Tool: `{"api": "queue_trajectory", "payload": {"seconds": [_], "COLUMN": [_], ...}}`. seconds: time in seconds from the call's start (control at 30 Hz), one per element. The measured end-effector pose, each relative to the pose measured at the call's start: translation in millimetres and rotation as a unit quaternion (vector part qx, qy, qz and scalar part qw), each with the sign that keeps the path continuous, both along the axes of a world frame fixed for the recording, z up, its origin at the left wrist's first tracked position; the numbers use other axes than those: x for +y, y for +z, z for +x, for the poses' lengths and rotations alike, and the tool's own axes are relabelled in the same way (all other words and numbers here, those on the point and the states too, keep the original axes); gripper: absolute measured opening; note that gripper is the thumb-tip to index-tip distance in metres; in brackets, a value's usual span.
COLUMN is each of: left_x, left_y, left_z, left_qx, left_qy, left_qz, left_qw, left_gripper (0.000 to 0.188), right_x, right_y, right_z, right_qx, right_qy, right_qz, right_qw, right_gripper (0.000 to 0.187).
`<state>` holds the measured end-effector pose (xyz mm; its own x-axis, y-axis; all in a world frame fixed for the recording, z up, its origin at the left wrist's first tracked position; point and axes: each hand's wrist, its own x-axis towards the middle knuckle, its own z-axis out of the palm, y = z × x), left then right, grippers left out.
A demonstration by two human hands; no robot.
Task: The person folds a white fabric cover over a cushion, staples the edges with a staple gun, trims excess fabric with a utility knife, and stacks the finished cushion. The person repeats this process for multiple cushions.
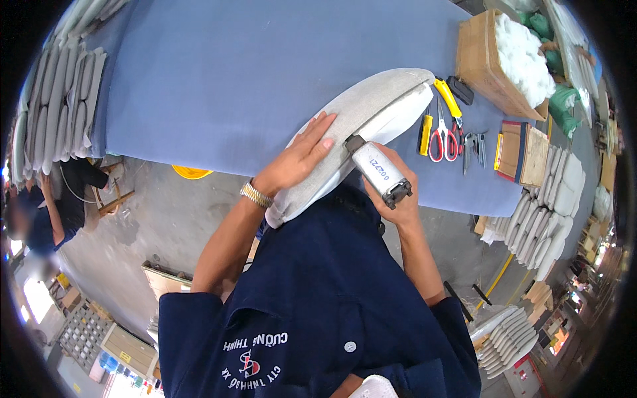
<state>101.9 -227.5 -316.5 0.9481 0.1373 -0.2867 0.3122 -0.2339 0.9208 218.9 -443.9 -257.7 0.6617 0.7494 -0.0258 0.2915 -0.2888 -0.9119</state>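
Observation:
A grey fabric cushion [368,93] stands tilted on edge at the table's front, close to my body, its white underside [401,116] facing right. My left hand [302,156] lies flat on the grey fabric, fingers stretched out, steadying nothing else. Wrapped round a silver staple gun [378,169] is my right hand [401,179]; part of its grip is hidden by the gun's body. The gun's dark nose meets or nearly meets the cushion near its edge; contact cannot be made out.
The blue-covered table [252,66] holds red-handled scissors [443,136], a yellow-handled cutter [448,96], a yellow tool [425,136] and pliers [473,149] right of the cushion. Beyond them stands a cardboard box [481,63] with white stuffing. Stacked cushions [60,106] line the far left; another person [50,205] is there.

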Motion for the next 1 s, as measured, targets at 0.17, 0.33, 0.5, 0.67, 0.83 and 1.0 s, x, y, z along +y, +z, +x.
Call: {"api": "queue_trajectory", "payload": {"seconds": [0.17, 0.33, 0.5, 0.67, 0.83, 1.0], "left_x": [-30, -39, -39, -48, -48, -49], "left_y": [34, 35, 33, 38, 37, 35], "left_z": [2, 4, 3, 4, 6, 5], "left_qx": [0.045, 0.058, 0.044, 0.068, 0.068, 0.061], "left_qy": [0.026, 0.048, 0.052, 0.051, 0.054, 0.057], "left_qz": [0.205, 0.272, 0.272, 0.285, 0.309, 0.305], "left_qw": [0.977, 0.959, 0.96, 0.955, 0.947, 0.949], "left_gripper": [0.08, 0.081, 0.084, 0.086, 0.087, 0.089], "right_x": [-1, -9, -12, -6, -2, -10], "right_y": [-2, -9, -11, 7, 2, 0], "right_z": [5, -1, -7, -2, -1, -6], "right_qx": [-0.009, -0.011, -0.017, 0.008, 0.053, 0.006], "right_qy": [0.022, 0.014, 0.025, 0.034, 0.009, 0.026], "right_qz": [0.0, -0.019, 0.0, -0.044, -0.052, -0.04], "right_qw": [1.0, 1.0, 1.0, 0.998, 0.997, 0.999], "right_gripper": [0.052, 0.053, 0.054, 0.054, 0.055, 0.052]}}
